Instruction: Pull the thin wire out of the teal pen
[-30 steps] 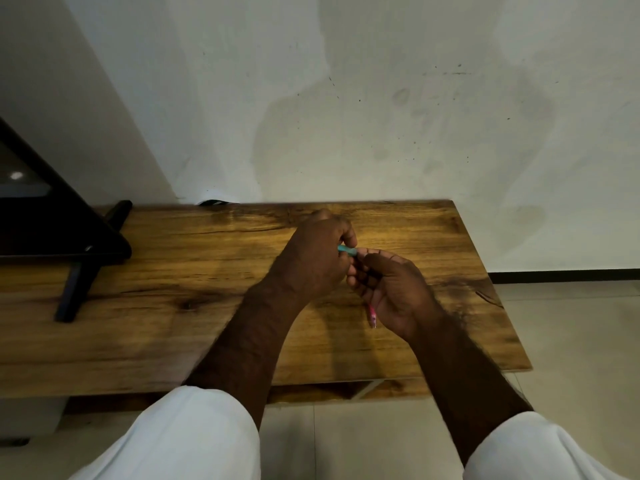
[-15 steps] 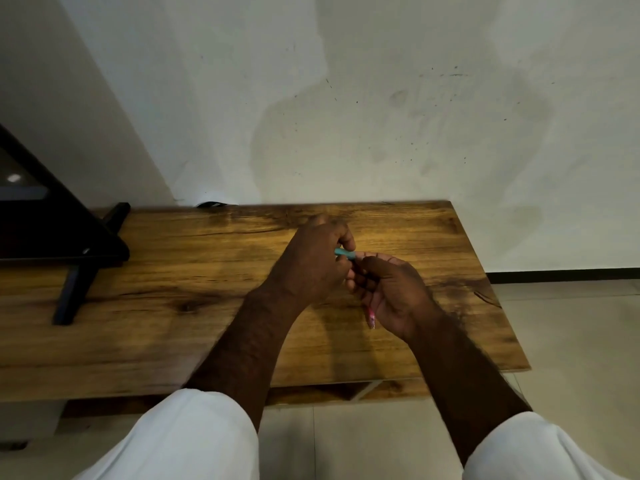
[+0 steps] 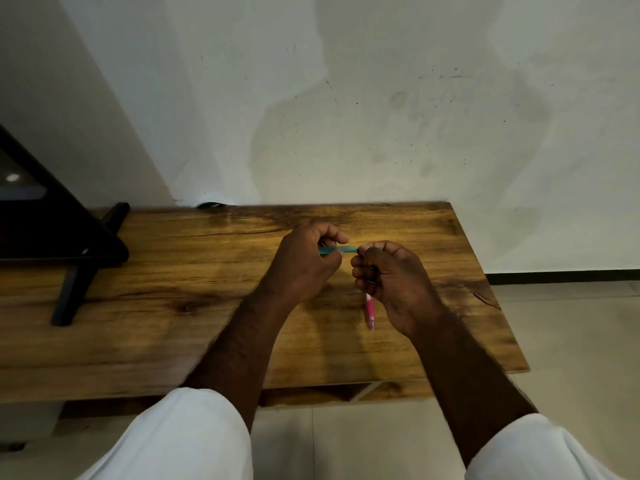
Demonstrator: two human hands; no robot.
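Black screen [image 3: 41,216] on a splayed stand [image 3: 74,289], at the far left of what I see; it sits on the wooden table [image 3: 173,323] and is touched by neither hand.

Wooden table, grain running left to right, pushed against a stained white wall [image 3: 381,116]; it serves here as a backdrop under the hands, which hover above it.

Left hand [image 3: 304,261]: fingers curled, thumb and forefinger pinching a teal pen piece [image 3: 337,250], held level. I judge the level hold is meant to line it up with the other hand.

Teal pen piece: spans the small gap between the two hands, its right end meeting the right fingertips [image 3: 362,251].

Right hand [image 3: 391,278]: fingers curled in, tips closed on the teal piece's end, while a pink pen [image 3: 370,311] hangs from under the palm, pointing down at the table. It is probably tucked there to free the fingertips.

White sleeves [image 3: 180,441] at the bottom edge.
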